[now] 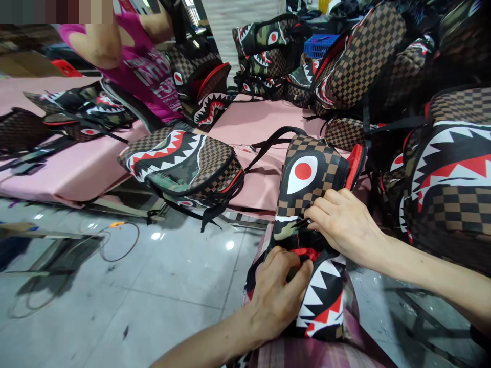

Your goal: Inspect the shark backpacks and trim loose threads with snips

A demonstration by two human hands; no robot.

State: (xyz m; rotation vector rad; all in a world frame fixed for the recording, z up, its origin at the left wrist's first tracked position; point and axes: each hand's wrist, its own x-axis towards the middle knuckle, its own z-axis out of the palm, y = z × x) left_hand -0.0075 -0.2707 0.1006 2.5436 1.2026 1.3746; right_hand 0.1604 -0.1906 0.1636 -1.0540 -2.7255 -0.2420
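Observation:
A shark-mouth backpack (307, 179) with brown checks, a red-and-white eye and white teeth lies on my lap, its top end toward the pink table. My left hand (276, 296) is closed, gripping the backpack's lower front panel near the red lining. My right hand (341, 222) is closed in a pinch on the backpack's middle, at the seam or zipper line; what the fingertips hold is too small to make out. Both hands touch the same bag, a hand's width apart.
Another shark backpack (184, 163) lies on the pink table (253, 128) edge ahead. Several more are piled at right (448, 174) and at the back (268, 51). A person in a pink shirt (146, 71) stands at the table. Grey tiled floor (153, 286) with a wire loop lies left.

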